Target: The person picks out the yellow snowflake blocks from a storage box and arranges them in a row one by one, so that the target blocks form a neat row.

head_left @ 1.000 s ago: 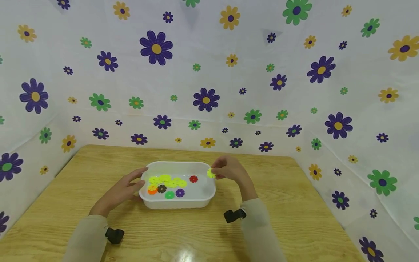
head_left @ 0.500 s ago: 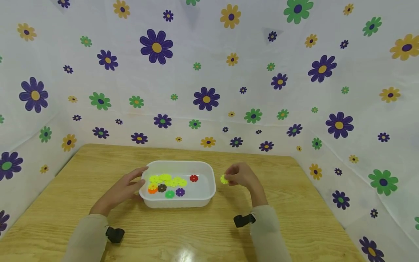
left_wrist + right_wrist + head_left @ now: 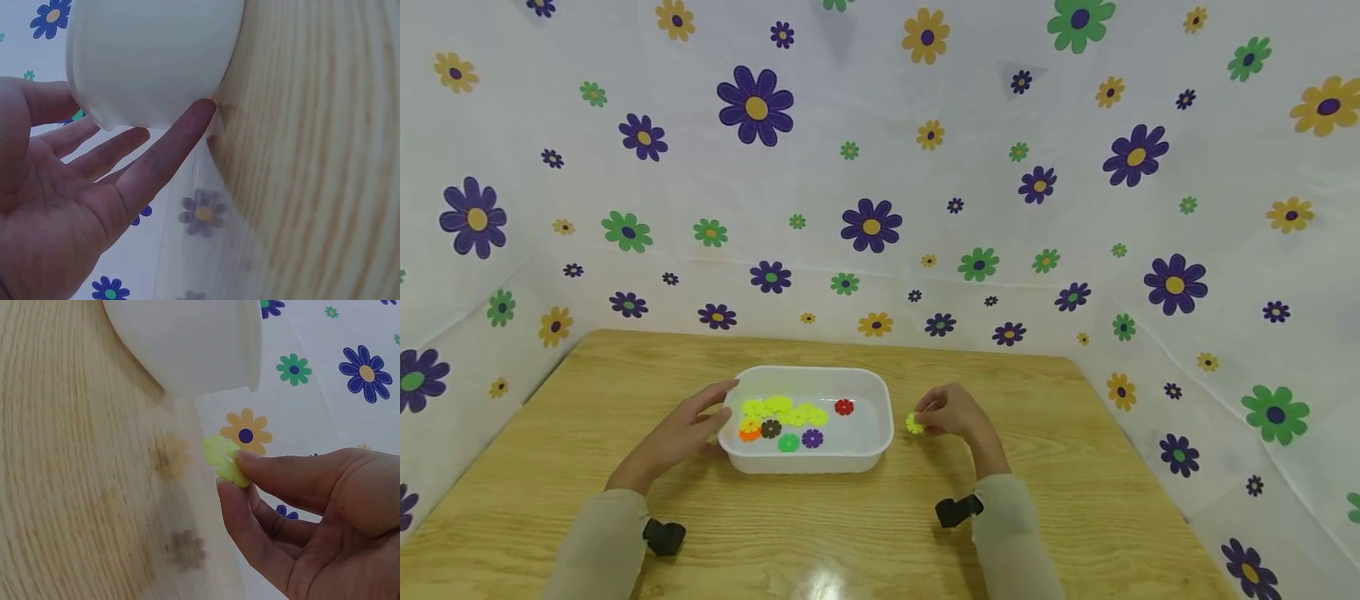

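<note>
A: What is there in the head view?

B: A white plastic tub (image 3: 805, 464) sits on the wood-grain tabletop (image 3: 775, 533), with a floral cloth (image 3: 820, 75) behind and at both sides. The left hand (image 3: 679, 437) is at the tub's left end. Just beyond the right end, outside the tub, the right hand (image 3: 955, 412) holds a yellow notched disc (image 3: 914, 424).

A: And inside the tub?

B: A cluster of yellow discs (image 3: 797, 417) lies mostly toward the left, with a red disc (image 3: 844, 407) to its right. Nearer the person are an orange disc (image 3: 749, 437), a brown disc (image 3: 771, 429), a green disc (image 3: 788, 443) and a purple disc (image 3: 812, 438).

A: The left wrist view?

B: The left hand's fingers are spread and nearly straight about the tub's end, one fingertip low on its wall, close to the tabletop.

A: The right wrist view?

B: Thumb and index finger pinch the yellow notched disc at its edge. The tub is near but apart from it. Whether the disc touches the tabletop, I can't tell.
</note>
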`<action>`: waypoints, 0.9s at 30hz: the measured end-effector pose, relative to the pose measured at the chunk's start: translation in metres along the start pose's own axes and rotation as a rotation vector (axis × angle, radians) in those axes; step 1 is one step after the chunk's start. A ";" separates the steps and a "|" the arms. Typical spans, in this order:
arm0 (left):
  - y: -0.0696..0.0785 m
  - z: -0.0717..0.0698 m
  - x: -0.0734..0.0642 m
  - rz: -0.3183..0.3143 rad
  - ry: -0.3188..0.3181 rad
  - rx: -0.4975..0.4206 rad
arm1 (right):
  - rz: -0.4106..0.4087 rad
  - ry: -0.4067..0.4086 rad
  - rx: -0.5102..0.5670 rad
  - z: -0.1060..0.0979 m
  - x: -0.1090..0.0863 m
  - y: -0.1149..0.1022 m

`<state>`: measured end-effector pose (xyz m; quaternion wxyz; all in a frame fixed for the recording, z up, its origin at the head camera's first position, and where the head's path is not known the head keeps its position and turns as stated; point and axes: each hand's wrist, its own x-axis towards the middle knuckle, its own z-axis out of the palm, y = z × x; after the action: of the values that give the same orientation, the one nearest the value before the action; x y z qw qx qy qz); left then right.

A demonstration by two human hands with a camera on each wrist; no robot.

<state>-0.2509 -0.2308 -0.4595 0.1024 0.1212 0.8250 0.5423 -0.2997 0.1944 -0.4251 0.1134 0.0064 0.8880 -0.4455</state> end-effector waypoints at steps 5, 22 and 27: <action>-0.001 0.001 0.000 0.006 0.000 -0.005 | 0.004 -0.015 -0.024 0.005 0.005 0.006; 0.001 0.000 0.000 -0.015 -0.013 0.003 | 0.029 -0.016 -0.107 0.012 0.007 0.013; 0.002 0.000 0.001 -0.009 -0.016 -0.012 | 0.036 -0.014 -0.122 0.013 0.009 0.013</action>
<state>-0.2519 -0.2300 -0.4576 0.1121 0.1213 0.8214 0.5460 -0.3041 0.1914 -0.4443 0.1278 0.0126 0.9124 -0.3886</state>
